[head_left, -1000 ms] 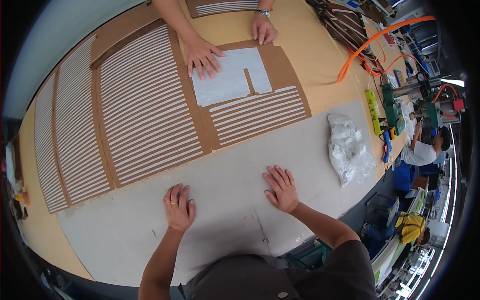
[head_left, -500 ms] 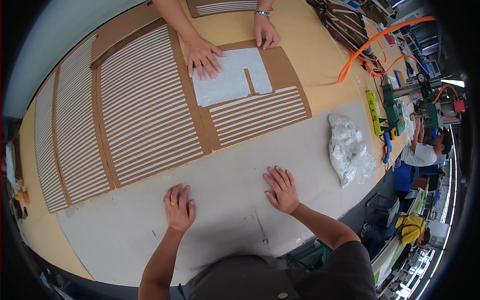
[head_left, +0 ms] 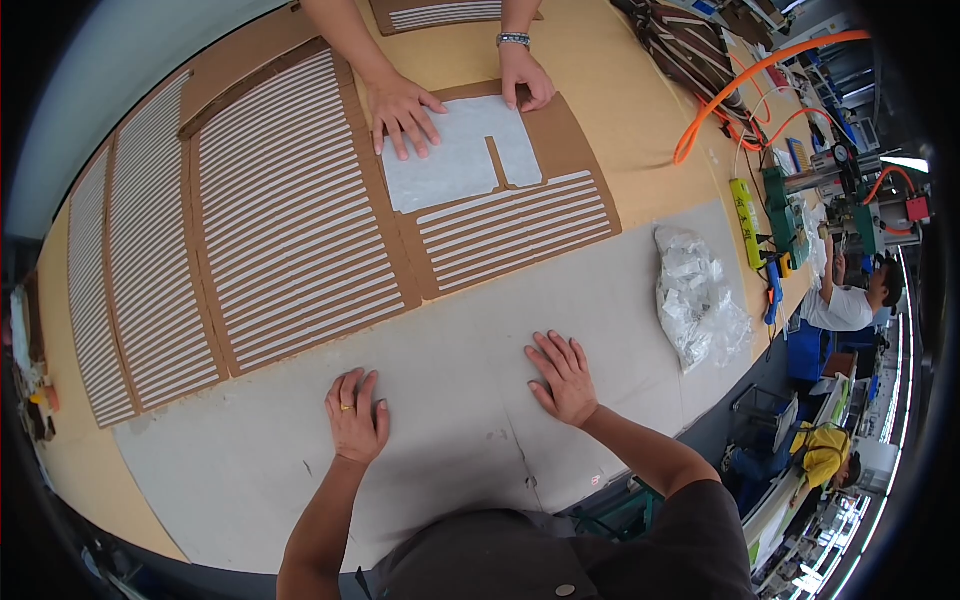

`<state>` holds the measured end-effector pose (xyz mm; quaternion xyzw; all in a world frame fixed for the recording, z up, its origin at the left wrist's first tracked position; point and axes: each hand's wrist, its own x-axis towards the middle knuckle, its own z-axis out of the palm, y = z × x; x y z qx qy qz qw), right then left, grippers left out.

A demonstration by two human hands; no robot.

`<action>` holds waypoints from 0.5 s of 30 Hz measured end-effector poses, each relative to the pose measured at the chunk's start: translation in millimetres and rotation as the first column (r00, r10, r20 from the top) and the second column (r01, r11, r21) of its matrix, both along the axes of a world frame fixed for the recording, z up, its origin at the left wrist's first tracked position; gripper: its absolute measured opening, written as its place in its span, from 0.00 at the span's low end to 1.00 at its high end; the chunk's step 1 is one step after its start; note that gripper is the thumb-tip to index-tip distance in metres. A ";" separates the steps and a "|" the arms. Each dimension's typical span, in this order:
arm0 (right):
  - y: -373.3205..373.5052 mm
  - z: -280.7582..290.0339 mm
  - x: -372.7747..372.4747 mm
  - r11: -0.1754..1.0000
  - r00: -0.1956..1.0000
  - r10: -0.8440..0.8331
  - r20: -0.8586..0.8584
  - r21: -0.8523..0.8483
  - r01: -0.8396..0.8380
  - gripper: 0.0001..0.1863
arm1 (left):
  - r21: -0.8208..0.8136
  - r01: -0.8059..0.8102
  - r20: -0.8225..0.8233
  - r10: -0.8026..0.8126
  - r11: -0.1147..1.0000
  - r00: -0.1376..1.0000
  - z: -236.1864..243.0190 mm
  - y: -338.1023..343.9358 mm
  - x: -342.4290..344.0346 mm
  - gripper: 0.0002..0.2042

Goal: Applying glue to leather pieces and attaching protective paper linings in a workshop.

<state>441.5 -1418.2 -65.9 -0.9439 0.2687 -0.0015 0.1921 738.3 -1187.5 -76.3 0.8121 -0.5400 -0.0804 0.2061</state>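
My left hand (head_left: pixel 357 418) rests open on the grey table covering (head_left: pixel 420 500), palm down, with a ring on one finger. Also palm down, my right hand (head_left: pixel 565 380) lies open on the same covering with its fingers apart. Neither hand holds anything. Beyond them lies a large brown cardboard-like panel (head_left: pixel 408 262) with rows of white strips (head_left: pixel 290 230). Toward its right part is a white sheet (head_left: pixel 440 175) with a narrow slot. A co-worker's hand (head_left: pixel 402 115) presses flat on this sheet, while their other hand (head_left: pixel 527 82), with a bracelet, touches its far right edge.
A clear plastic bag (head_left: pixel 695 300) of pale pieces sits on the right. Past it are a yellow-green power strip (head_left: pixel 745 215), a bench press (head_left: pixel 785 215) and an orange hose (head_left: pixel 700 120). Another striped panel (head_left: pixel 440 15) lies at the far edge. Other people work in the background.
The co-worker's braceleted hand has shifted slightly left and nearer, onto the white sheet's far right corner. Their other hand and both of mine stay in place.
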 end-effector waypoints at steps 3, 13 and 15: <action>-0.5 0.9 0.6 1.000 1.000 0.000 0.004 -0.001 0.000 0.32 | -0.001 0.001 -0.005 -0.001 1.000 1.000 0.5 -0.3 0.0 0.24; -0.4 -0.5 -0.1 1.000 1.000 0.000 0.007 -0.005 0.000 0.32 | 0.007 -0.001 -0.008 0.002 1.000 1.000 -1.0 0.5 -0.1 0.24; -0.2 0.2 0.3 1.000 1.000 0.000 0.007 -0.006 0.000 0.32 | 0.011 -0.004 -0.009 0.004 1.000 1.000 -1.4 1.1 -0.1 0.24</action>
